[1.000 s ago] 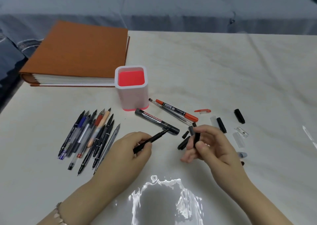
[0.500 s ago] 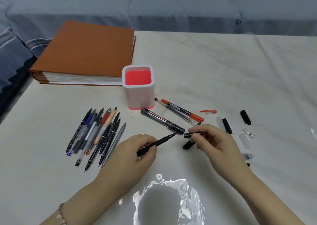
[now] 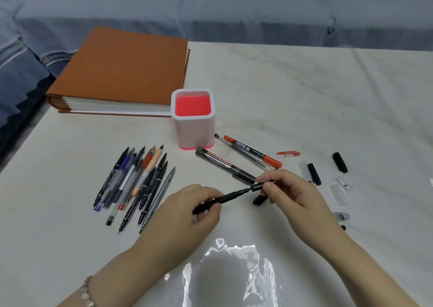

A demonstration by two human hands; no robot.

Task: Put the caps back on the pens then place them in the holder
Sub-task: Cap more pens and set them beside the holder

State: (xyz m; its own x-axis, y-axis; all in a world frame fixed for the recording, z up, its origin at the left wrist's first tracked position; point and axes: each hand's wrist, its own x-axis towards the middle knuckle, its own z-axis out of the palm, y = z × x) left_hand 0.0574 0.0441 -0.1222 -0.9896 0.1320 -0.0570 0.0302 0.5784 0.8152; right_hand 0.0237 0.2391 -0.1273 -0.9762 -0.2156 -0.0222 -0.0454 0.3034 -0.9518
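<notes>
A thick brown album [image 3: 126, 65] is laid at the upper left of the frame, on the far left corner of the pale table [image 3: 304, 91]. A grey sofa [image 3: 210, 9] is seen across the top. The white holder [image 3: 194, 132] is stood upright just right of the album's near corner, above the centre, and its pink floor is seen through the open top.

Just below it a grey whiteboard marker [image 3: 225, 166] is laid slantwise, its lower end close to the right hand's fingers. A red-ended marker [image 3: 253, 152] is laid beside a clear pen further right. A fan of uncapped pens [image 3: 136, 185] is spread at centre left, near the left hand. Loose caps are scattered at the right: a red cap [image 3: 288, 153], two black caps [image 3: 314, 173] and clear caps [image 3: 343, 185]. Another black cap [image 3: 260, 199] is partly hidden under the right hand.

A slim black pen [image 3: 225, 197] is held at lower centre, slanted up to the right, its rear end gripped by the curled fingers and thumb of the left hand [image 3: 187, 213]. A matching cap [image 3: 260, 186] is pinched by the right hand [image 3: 295, 196], and its mouth is met by the pen's tip; how far the tip is seated cannot be told.

The table's left edge is run diagonally down the left side. A broad stretch of bare tabletop is seen at the upper right, and a patch of glare [image 3: 229, 271] is set between the forearms
</notes>
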